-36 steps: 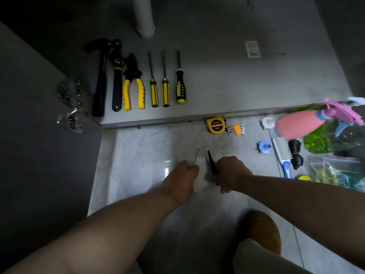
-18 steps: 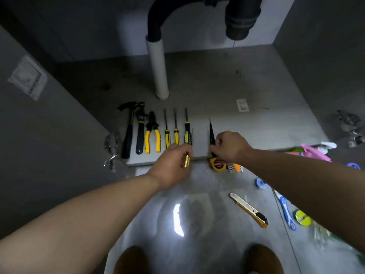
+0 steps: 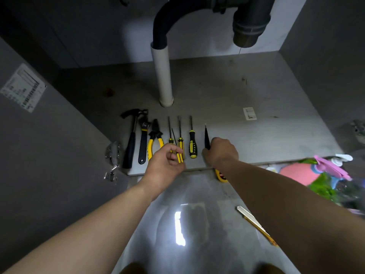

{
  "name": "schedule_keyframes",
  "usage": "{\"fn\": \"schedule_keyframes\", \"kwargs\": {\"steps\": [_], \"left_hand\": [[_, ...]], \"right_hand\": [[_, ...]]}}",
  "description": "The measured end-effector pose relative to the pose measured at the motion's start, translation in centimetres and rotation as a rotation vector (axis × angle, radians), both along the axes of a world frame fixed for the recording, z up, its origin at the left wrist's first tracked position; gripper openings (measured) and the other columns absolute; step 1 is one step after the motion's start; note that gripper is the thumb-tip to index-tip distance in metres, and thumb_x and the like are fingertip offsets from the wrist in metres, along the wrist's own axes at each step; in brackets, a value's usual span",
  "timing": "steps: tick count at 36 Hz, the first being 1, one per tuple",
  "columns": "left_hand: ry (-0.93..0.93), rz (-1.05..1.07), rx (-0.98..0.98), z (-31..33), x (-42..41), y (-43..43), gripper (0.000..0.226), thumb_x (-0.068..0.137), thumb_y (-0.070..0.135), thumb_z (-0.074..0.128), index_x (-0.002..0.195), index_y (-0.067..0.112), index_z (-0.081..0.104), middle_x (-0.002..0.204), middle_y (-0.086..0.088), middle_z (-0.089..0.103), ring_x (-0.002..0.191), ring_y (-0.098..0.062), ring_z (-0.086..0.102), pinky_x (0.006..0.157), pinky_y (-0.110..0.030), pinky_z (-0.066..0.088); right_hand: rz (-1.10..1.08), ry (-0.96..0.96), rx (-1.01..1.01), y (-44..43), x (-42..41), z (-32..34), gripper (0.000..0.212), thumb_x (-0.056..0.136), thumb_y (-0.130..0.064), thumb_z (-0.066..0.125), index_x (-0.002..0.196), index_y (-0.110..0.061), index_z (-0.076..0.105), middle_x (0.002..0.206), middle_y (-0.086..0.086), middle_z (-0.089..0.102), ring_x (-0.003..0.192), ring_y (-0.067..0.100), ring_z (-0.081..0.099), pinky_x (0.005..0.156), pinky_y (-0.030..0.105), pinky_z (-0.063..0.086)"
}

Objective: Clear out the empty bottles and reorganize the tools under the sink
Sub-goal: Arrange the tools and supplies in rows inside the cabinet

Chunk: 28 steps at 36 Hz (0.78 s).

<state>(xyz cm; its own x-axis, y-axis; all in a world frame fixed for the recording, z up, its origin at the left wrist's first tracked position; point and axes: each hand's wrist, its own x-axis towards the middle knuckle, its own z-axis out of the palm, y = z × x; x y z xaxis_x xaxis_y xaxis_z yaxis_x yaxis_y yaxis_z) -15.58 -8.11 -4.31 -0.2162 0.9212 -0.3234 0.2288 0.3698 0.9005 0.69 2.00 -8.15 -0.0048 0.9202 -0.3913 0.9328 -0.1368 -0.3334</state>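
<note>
Lying in a row on the matte grey cabinet floor (image 3: 256, 86), left of the left fingers, are a claw hammer (image 3: 131, 139) with a black handle, a dark adjustable wrench (image 3: 143, 143) and pliers (image 3: 154, 139) with glossy yellow grips. The left hand (image 3: 165, 165) hovers at the cabinet's front edge, thumb and fingers (image 3: 173, 152) pinching a slim screwdriver (image 3: 174, 136) by its yellow-and-black striped handle. Its thin steel shaft tilts up out of the fingers, between two matching screwdrivers (image 3: 180, 144) lying flat just beyond them.

Just right of those fingers lies a stubby screwdriver (image 3: 192, 144) with a ribbed black-and-yellow handle. The right hand (image 3: 221, 153) has its fingers (image 3: 207, 155) curled round a narrow black tool (image 3: 207, 139), whose pale tip pokes out beyond them. A yellow tape measure (image 3: 221, 176) peeks from under that wrist. Well to the right sits a smooth pink spray bottle (image 3: 296, 173).
</note>
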Motion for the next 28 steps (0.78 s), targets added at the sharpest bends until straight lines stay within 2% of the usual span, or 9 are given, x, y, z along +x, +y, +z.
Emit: {"fn": "schedule_keyframes", "kwargs": {"steps": [3,8,13,16,20,22,24,26,28], "left_hand": [[-0.008,-0.01,0.007,-0.3,0.1,0.1,0.03,0.085,-0.004,0.071,0.11,0.013,0.067,0.088,-0.001,0.048,0.072,-0.015,0.047,0.059,-0.01,0.043],[-0.005,-0.032,0.01,-0.9,0.2,0.4,0.03,0.085,-0.002,0.073,0.108,0.017,0.067,0.085,0.002,0.053,0.058,0.002,0.05,0.062,-0.012,0.047],[0.013,-0.04,0.005,-1.7,0.3,0.7,0.03,0.085,0.003,0.073,0.102,0.026,0.068,0.092,0.001,0.057,0.073,-0.006,0.059,0.066,-0.016,0.05],[0.031,-0.065,0.012,-2.1,0.7,1.0,0.031,0.084,0.004,0.074,0.102,0.028,0.069,0.097,-0.003,0.06,0.081,-0.014,0.063,0.071,-0.022,0.052],[0.03,-0.071,0.035,-2.5,1.3,1.5,0.031,0.084,0.006,0.075,0.106,0.028,0.069,0.095,0.005,0.059,0.081,-0.007,0.064,0.065,-0.01,0.05],[0.026,-0.062,0.049,-2.6,1.6,1.8,0.032,0.084,0.005,0.075,0.107,0.026,0.069,0.095,0.005,0.059,0.079,-0.007,0.063,0.064,-0.01,0.049],[0.032,-0.057,0.07,-2.6,2.0,2.1,0.032,0.083,0.004,0.075,0.107,0.025,0.068,0.096,0.003,0.06,0.077,-0.009,0.064,0.064,-0.012,0.049],[0.04,-0.039,0.098,-2.5,2.2,2.3,0.032,0.082,0.002,0.074,0.103,0.025,0.066,0.094,0.004,0.063,0.075,-0.008,0.064,0.063,-0.011,0.048],[0.014,0.015,0.123,-2.4,2.1,2.4,0.032,0.08,0.0,0.074,0.096,0.026,0.063,0.092,0.004,0.066,0.072,-0.003,0.064,0.062,-0.009,0.048]], "right_hand": [[-0.001,0.0,0.027,-0.1,-0.3,-0.5,0.029,0.09,-0.036,0.06,0.107,-0.013,0.063,0.106,0.013,0.066,0.1,0.035,0.064,0.071,0.032,0.044],[-0.01,-0.014,0.055,-0.4,-0.1,-1.0,0.028,0.09,-0.039,0.06,0.104,-0.014,0.062,0.104,0.012,0.065,0.096,0.034,0.063,0.069,0.032,0.042],[-0.048,-0.083,0.093,-0.2,1.6,-1.2,0.027,0.09,-0.041,0.056,0.1,-0.015,0.059,0.1,0.01,0.065,0.093,0.033,0.064,0.072,0.035,0.049],[-0.087,-0.137,0.12,0.3,2.9,-1.3,0.026,0.093,-0.04,0.054,0.102,-0.015,0.058,0.099,0.01,0.065,0.082,0.03,0.057,0.068,0.034,0.045],[-0.097,-0.155,0.175,0.2,3.7,-1.2,0.032,0.096,-0.045,0.051,0.105,-0.014,0.052,0.096,0.01,0.064,0.079,0.03,0.056,0.066,0.034,0.044],[-0.051,-0.064,0.248,-0.2,3.3,-0.8,0.033,0.095,-0.048,0.051,0.103,-0.016,0.051,0.093,0.007,0.064,0.081,0.029,0.06,0.067,0.033,0.045],[0.022,0.171,0.215,-0.6,2.1,0.3,0.027,0.094,-0.046,0.056,0.095,-0.019,0.056,0.081,-0.002,0.062,0.074,0.02,0.059,0.064,0.028,0.043],[0.013,0.531,-0.014,-1.0,0.4,1.5,0.021,0.095,-0.034,0.06,0.092,-0.014,0.065,0.074,-0.002,0.063,0.07,0.018,0.061,0.063,0.025,0.049],[-0.064,0.781,-0.258,-1.4,-0.8,2.6,0.021,0.097,-0.025,0.059,0.101,-0.006,0.067,0.077,0.008,0.066,0.069,0.023,0.066,0.067,0.036,0.059]]}}
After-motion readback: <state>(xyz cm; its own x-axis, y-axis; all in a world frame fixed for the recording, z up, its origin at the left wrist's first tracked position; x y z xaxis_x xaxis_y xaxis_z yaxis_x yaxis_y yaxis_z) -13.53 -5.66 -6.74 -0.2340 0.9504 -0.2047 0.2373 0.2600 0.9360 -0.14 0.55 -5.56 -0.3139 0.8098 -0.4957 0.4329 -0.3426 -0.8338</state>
